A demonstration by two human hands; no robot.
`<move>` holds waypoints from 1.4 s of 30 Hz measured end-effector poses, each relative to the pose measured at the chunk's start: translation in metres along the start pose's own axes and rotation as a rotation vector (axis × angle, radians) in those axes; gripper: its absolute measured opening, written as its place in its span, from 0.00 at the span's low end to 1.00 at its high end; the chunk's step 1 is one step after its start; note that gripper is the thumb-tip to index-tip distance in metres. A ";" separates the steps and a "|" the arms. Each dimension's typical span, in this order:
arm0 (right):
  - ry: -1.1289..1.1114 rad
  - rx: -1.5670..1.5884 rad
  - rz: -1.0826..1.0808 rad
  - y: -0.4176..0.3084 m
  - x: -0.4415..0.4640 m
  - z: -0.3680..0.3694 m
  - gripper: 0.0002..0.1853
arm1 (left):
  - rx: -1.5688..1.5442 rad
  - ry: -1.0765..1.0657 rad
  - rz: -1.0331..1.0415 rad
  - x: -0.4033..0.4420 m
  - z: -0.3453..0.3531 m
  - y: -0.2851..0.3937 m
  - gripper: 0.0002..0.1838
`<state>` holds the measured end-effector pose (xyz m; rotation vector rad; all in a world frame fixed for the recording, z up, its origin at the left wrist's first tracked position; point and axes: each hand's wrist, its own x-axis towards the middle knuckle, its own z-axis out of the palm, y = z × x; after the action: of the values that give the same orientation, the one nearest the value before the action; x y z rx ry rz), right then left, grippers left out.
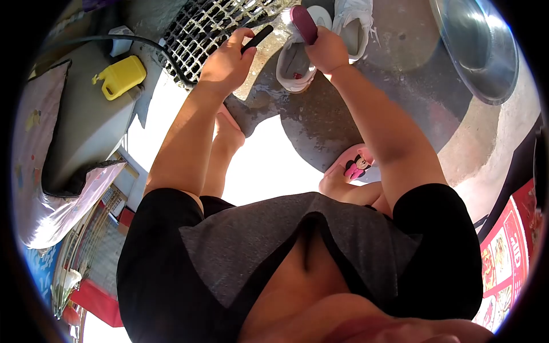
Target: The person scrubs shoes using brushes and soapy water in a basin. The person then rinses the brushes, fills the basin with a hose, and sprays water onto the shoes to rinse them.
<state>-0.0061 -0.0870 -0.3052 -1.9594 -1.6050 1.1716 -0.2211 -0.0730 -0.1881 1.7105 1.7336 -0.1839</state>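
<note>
My left hand is closed around a slim black bar-shaped object, held over the edge of a black grate. I cannot tell its kind. My right hand grips a flat maroon object with a rounded end, which looks like the back of a brush; its underside is hidden. Just below that hand a white sneaker stands on the wet concrete with its opening up. A second white sneaker lies close by, to the right of the hand.
The black grate covers the ground at upper left, with a black hose across its edge. A yellow jug stands farther left. At upper right is a large metal basin. My feet wear pink slippers.
</note>
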 end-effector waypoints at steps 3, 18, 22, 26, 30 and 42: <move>-0.068 -0.045 -0.068 0.004 0.011 0.002 0.12 | 0.089 -0.147 0.054 -0.011 0.027 0.004 0.17; 0.538 -0.232 -0.005 0.026 0.033 -0.067 0.12 | 0.140 0.182 0.003 0.032 0.110 0.025 0.24; 0.640 -0.317 -0.141 0.059 0.078 -0.071 0.15 | 0.255 0.066 0.096 0.035 0.108 0.032 0.22; 0.294 -0.265 0.086 0.052 0.081 -0.080 0.13 | 0.239 0.144 0.202 0.057 0.122 0.019 0.16; 0.086 -0.185 0.256 0.034 0.071 -0.095 0.14 | 0.097 0.172 0.208 0.052 0.120 0.021 0.09; 0.359 -0.214 -0.037 0.052 0.055 -0.102 0.07 | -0.293 0.146 0.195 0.050 0.145 -0.005 0.08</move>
<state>0.1066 -0.0281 -0.3019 -2.1122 -1.6145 0.6062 -0.1681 -0.1114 -0.3275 1.6925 1.5907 0.2762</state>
